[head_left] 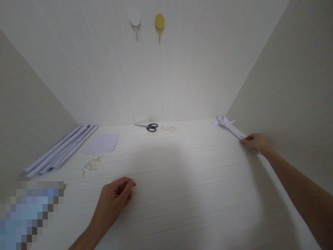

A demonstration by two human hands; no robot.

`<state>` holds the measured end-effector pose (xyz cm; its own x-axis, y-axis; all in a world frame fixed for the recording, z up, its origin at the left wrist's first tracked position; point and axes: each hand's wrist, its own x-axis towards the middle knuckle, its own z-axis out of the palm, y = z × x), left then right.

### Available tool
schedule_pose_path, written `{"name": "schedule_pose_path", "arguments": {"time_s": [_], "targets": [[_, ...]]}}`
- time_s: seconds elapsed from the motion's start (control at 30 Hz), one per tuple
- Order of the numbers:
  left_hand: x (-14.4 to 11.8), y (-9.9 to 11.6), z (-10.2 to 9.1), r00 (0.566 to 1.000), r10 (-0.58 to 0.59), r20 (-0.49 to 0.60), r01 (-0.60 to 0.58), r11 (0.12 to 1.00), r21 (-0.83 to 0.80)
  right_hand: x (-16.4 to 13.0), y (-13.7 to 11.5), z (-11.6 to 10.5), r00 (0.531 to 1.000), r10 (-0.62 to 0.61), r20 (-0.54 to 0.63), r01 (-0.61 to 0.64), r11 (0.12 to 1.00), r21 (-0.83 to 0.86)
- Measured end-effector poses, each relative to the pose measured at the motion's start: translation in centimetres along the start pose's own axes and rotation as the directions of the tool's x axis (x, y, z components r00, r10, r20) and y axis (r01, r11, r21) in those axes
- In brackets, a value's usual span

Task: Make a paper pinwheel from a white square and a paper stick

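On the right, my right hand (257, 143) is closed on a paper pinwheel (235, 132), its fingers gripping the rolled white paper stick. The pinwheel's folded blades point to the far right corner, and it lies along the right wall. At the lower middle, my left hand (118, 190) hovers over or rests on the table, with curled fingers and the thumb against the index finger. Nothing shows in it. Nearest to it are small yellow and white pieces (90, 165); a square sheet of white paper (102, 143) lies beyond them.
Several rolled paper tubes (65, 149) lie side by side along the left wall. Black-handled scissors (148, 127) and small pale scraps (168, 128) lie by the back wall. A white hook (134, 19) and a yellow hook (159, 22) are on that wall. A pixelated area covers the lower left.
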<state>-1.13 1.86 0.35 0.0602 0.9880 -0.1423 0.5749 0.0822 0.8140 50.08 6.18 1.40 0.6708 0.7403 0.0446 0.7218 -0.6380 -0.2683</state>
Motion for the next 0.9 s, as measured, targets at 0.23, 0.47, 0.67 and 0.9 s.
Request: {"name": "schedule_pose_path", "arguments": {"time_s": [0.23, 0.47, 0.67, 0.9], "targets": [[0.0, 0.0, -0.1, 1.000, 0.027, 0.007, -0.027, 1.000, 0.002, -0.9, -0.7, -0.7, 0.996, -0.028, -0.090, 0.029, 1.000, 0.010], [-0.4, 0.3, -0.1, 0.996, 0.085, 0.002, -0.085, 0.996, -0.015, -4.7, -5.5, -2.9, 0.977, -0.185, -0.103, 0.194, 0.977, 0.092], [-0.7, 0.3, -0.1, 0.989, 0.148, -0.018, -0.149, 0.987, -0.061, -12.6, -12.5, -0.9, 0.870, -0.493, 0.016, 0.472, 0.840, 0.267], [-0.8, 0.1, -0.2, 0.985, 0.171, -0.017, -0.171, 0.967, -0.187, -24.3, -20.1, 3.0, 0.545, -0.832, 0.106, 0.662, 0.505, 0.554]]}}
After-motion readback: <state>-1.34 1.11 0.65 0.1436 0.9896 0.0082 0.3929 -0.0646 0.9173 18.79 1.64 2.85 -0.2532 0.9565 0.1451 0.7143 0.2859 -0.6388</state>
